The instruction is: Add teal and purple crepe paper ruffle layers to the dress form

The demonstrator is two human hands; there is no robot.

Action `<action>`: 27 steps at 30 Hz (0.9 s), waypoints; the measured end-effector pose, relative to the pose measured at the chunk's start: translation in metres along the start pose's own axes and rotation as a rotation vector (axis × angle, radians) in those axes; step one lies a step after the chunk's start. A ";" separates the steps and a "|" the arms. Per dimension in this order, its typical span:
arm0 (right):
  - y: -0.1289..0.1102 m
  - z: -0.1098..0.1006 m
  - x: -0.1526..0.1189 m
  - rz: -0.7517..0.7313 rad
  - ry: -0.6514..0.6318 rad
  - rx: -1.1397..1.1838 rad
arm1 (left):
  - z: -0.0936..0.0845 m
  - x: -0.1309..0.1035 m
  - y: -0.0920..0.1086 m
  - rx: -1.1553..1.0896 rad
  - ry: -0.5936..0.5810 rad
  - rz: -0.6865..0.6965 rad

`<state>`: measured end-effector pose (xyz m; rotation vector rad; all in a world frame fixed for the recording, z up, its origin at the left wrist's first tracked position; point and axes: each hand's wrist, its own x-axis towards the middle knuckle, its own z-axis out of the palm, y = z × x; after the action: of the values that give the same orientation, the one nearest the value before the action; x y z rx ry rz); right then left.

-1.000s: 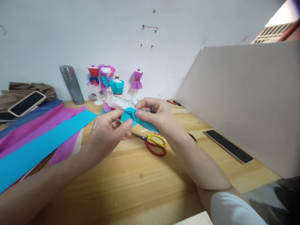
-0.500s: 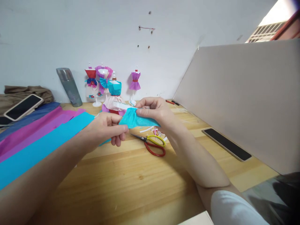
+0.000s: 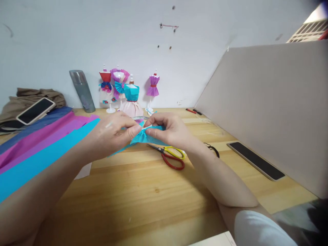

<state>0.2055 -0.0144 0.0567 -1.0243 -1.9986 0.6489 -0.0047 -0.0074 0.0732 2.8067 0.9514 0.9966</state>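
Note:
Between my hands is a small piece of turquoise crepe paper (image 3: pixel 143 136), gathered in folds along its top edge, where a thin white strip shows. My left hand (image 3: pixel 115 133) pinches the gathered edge from the left. From the right, my right hand (image 3: pixel 167 130) grips the same edge with thumb and fingers. Just below the paper, scissors (image 3: pixel 167 155) with one yellow and one red handle lie on the wooden table (image 3: pixel 153 205). Behind my hands a small dress form (image 3: pixel 132 97) wears a turquoise top and a pale pink skirt.
More dressed forms stand by the wall, one in purple (image 3: pixel 153 85). A bottle (image 3: pixel 83 92) leans at the back left, near a phone (image 3: pixel 36 111) on cloth. Long turquoise (image 3: pixel 43 162) and purple sheets cover the left. A dark flat device (image 3: pixel 256 160) lies right.
My left hand has moved up from the paper's lower left corner to its gathered top edge, closer to my right hand. The view has shifted slightly.

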 end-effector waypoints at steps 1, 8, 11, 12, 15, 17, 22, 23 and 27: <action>0.000 0.000 0.000 -0.024 -0.021 -0.010 | 0.002 0.001 0.000 -0.022 -0.063 -0.018; 0.004 0.001 0.000 -0.127 -0.077 -0.107 | 0.004 0.000 0.010 -0.063 -0.309 -0.133; 0.004 0.003 -0.001 -0.145 -0.061 -0.163 | 0.012 -0.001 0.011 0.011 -0.250 -0.146; 0.003 0.004 -0.001 -0.146 -0.047 -0.188 | 0.015 -0.002 0.010 0.029 -0.207 -0.144; 0.000 0.009 -0.002 -0.095 0.037 -0.285 | 0.024 -0.003 0.006 0.042 -0.057 -0.115; -0.002 0.012 -0.003 -0.038 0.120 -0.381 | 0.026 -0.004 0.003 0.037 0.008 -0.117; -0.005 0.013 -0.005 -0.075 0.197 -0.433 | 0.023 -0.003 0.000 -0.032 0.025 -0.179; -0.005 0.012 -0.006 -0.090 0.197 -0.410 | 0.022 -0.002 -0.001 -0.054 0.020 -0.188; -0.006 0.006 -0.005 -0.107 0.177 -0.345 | 0.021 -0.001 -0.002 -0.109 0.003 -0.187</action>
<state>0.1994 -0.0227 0.0556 -1.1214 -2.0316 0.1501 0.0057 -0.0019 0.0556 2.5733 1.1001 0.9964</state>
